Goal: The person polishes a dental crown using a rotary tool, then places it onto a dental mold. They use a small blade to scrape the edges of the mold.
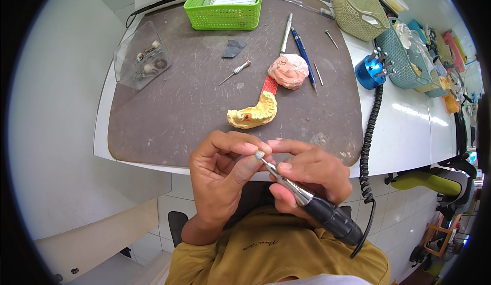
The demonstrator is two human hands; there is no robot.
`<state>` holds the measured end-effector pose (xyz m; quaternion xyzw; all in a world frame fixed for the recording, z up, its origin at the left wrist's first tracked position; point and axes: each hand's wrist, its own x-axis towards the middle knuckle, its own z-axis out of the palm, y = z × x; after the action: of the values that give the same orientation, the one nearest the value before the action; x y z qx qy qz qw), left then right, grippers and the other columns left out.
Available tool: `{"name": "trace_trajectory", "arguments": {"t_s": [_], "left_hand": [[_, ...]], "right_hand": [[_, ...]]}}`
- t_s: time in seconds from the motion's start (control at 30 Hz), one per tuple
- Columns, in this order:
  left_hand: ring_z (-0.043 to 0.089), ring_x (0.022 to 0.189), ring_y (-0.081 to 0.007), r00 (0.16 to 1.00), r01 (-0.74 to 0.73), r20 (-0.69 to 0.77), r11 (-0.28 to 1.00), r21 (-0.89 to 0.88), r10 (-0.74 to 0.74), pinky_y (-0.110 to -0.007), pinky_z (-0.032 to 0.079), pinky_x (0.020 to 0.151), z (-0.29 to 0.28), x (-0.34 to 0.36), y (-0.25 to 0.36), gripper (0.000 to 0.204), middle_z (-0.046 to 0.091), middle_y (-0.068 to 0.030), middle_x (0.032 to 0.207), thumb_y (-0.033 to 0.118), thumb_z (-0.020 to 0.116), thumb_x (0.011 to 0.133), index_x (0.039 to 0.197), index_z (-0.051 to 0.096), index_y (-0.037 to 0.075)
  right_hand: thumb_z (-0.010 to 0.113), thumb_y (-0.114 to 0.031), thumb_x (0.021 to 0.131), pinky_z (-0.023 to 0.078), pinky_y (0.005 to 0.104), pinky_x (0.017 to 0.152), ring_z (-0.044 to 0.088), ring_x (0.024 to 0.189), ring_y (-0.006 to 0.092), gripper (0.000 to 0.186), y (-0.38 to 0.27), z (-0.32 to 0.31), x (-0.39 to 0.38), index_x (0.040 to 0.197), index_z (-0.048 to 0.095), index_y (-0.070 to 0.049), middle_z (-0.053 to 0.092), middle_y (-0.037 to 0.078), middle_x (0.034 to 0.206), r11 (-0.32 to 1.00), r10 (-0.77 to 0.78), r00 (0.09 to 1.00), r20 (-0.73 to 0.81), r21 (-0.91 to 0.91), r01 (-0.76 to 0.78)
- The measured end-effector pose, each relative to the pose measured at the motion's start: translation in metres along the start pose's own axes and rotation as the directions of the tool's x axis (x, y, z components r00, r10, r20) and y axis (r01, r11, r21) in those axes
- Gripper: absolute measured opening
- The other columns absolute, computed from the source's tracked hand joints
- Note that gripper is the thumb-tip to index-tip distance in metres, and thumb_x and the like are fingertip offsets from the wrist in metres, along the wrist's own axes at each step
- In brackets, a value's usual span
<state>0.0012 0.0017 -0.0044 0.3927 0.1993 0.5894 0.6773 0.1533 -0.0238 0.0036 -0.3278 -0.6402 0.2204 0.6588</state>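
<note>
My right hand (322, 175) is wrapped around a black and silver dental handpiece (330, 217), its thin tip pointing up and left. In my left hand (215, 165), thumb and fingertips pinch a small pale piece that looks like a dental crown (259, 155), right at the handpiece's tip. Fingertips of both hands meet there and partly cover the piece. Just beyond them lies a yellow plaster dental model (258, 112) with an orange-ringed hole. A red strip (270, 85) runs from it toward a pink lump of moulded material (289, 72).
A screwdriver (236, 72), grey abrasive sheet (234, 48), blue pen (303, 52) and silver-handled tool (287, 33) lie on the brown mat (194, 111). Around it are a clear box (143, 57), green basket (222, 19), blue bur holder (369, 73) and coiled cord (371, 136).
</note>
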Motion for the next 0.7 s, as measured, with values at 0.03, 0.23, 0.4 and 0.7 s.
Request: {"name": "trace_trajectory", "arguments": {"t_s": [0.03, 0.23, 0.4, 0.7], "left_hand": [[0.069, 0.096, -0.0222, 1.0, -0.005, -0.001, 1.0, 0.008, 0.005, -0.036, 0.063, 0.082, -0.0006, 0.0, -0.0006, 0.012, 0.066, -0.0189, 0.101, -0.005, 0.065, 0.091, 0.1, 0.059, -0.001], [0.069, 0.094, -0.0213, 1.0, -0.006, -0.009, 1.0, 0.003, 0.006, -0.035, 0.062, 0.081, 0.0017, -0.0004, 0.0004, 0.012, 0.066, -0.0186, 0.101, -0.006, 0.066, 0.09, 0.099, 0.059, -0.001], [0.068, 0.094, -0.0213, 1.0, 0.024, -0.015, 0.999, -0.029, -0.025, -0.036, 0.062, 0.082, 0.0033, -0.0003, 0.0021, 0.012, 0.066, -0.0186, 0.1, -0.006, 0.066, 0.09, 0.099, 0.059, -0.001], [0.069, 0.095, -0.0218, 1.0, -0.003, -0.003, 1.0, -0.009, 0.003, -0.036, 0.062, 0.083, 0.0013, -0.0001, 0.0002, 0.012, 0.066, -0.019, 0.101, -0.006, 0.066, 0.09, 0.099, 0.059, -0.001]], "right_hand": [[0.086, -0.003, 0.073, 0.061, 0.0442, 0.082, 0.074, 0.089, 0.0344, 0.031, -0.0003, -0.0008, 0.0006, 0.098, 0.068, 0.002, 0.072, 0.014, 0.087, 1.0, -0.003, 1.0, 0.019, 0.005, 0.003], [0.085, -0.003, 0.073, 0.061, 0.044, 0.082, 0.074, 0.089, 0.0338, 0.032, -0.0013, 0.0001, 0.0016, 0.099, 0.068, 0.002, 0.072, 0.014, 0.085, 1.0, -0.001, 1.0, 0.007, -0.005, 0.001], [0.085, -0.003, 0.073, 0.061, 0.0438, 0.083, 0.074, 0.089, 0.0335, 0.031, 0.0012, 0.0027, -0.0008, 0.098, 0.068, 0.002, 0.072, 0.015, 0.087, 1.0, 0.001, 0.999, -0.043, -0.022, -0.002], [0.086, -0.003, 0.073, 0.061, 0.045, 0.083, 0.074, 0.088, 0.0332, 0.032, -0.0002, 0.001, 0.0009, 0.099, 0.067, 0.002, 0.072, 0.014, 0.087, 1.0, -0.01, 1.0, -0.003, -0.019, 0.01]]}}
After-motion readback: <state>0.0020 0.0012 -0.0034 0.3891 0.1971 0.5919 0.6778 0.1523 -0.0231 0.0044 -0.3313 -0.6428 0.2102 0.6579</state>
